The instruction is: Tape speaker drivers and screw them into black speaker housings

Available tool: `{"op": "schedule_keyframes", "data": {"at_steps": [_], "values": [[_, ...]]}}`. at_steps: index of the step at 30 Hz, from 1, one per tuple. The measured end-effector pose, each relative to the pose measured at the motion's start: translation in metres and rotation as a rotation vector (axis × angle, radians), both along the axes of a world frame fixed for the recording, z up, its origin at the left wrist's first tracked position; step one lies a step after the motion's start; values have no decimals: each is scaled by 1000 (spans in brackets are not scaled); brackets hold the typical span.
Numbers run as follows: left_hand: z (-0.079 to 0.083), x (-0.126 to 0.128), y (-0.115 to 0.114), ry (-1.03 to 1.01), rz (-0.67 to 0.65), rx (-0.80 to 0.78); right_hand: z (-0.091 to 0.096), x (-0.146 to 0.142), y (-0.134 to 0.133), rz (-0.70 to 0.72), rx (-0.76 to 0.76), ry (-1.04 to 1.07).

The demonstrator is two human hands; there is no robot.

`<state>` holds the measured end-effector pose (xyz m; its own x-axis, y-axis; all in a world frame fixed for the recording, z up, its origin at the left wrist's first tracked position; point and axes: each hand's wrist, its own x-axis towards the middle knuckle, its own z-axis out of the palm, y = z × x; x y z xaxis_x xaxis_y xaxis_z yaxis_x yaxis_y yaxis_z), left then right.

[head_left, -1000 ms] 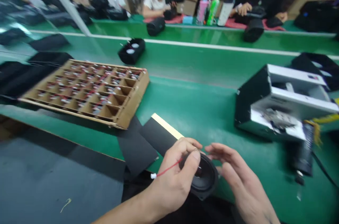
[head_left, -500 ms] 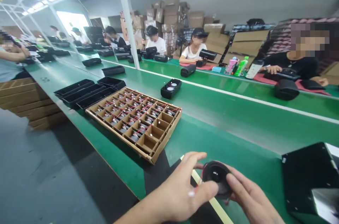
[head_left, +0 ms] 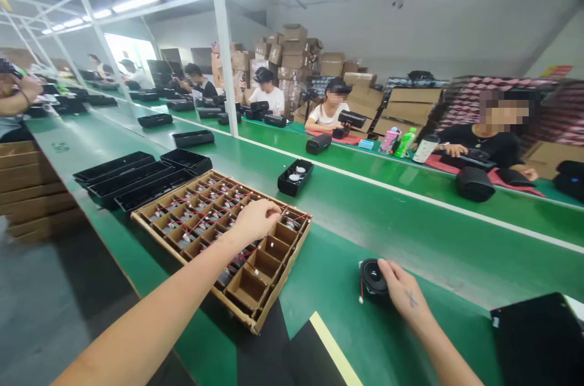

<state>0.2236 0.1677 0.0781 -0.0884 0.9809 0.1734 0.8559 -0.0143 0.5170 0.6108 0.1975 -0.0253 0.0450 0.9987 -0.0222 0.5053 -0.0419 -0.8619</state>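
Note:
My left hand (head_left: 256, 220) reaches over the cardboard divider tray (head_left: 269, 307), fingers curled down into a cell near its right side; what they hold is hidden. The tray's cells hold several small parts with red wires, and a few cells at the near right corner are bare. My right hand (head_left: 404, 291) rests on a round black speaker driver (head_left: 371, 279) lying on the green bench (head_left: 347, 252), with fingers around its right edge. A thin red wire with a white plug hangs at the driver's left.
Black plastic trays (head_left: 137, 176) lie left of the cardboard tray. A black speaker housing (head_left: 295, 177) sits on the conveyor beyond. A black box (head_left: 538, 337) is at the near right. Black sheets (head_left: 292, 355) lie at the bench's near edge. Other people work across the belt.
My left hand left the speaker driver and reached out to the cardboard tray. My right hand set the driver down on the bench. The view lifted toward the room.

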Motion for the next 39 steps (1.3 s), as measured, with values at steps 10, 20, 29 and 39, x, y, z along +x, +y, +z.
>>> {"op": "schedule_keyframes", "data": {"at_steps": [10, 20, 29, 39], "values": [[-23, 45, 41, 120, -116, -42, -22, 14, -1, -132, 85, 220], [-18, 34, 31, -362, -12, 283, -25, 26, -50, -228, 158, 546], [26, 77, -54, -1107, 46, 450, 31, 9, -92, -101, 133, 593], [-34, 176, -147, -1341, -166, -121, 63, -40, -160, 541, -209, 493]]}}
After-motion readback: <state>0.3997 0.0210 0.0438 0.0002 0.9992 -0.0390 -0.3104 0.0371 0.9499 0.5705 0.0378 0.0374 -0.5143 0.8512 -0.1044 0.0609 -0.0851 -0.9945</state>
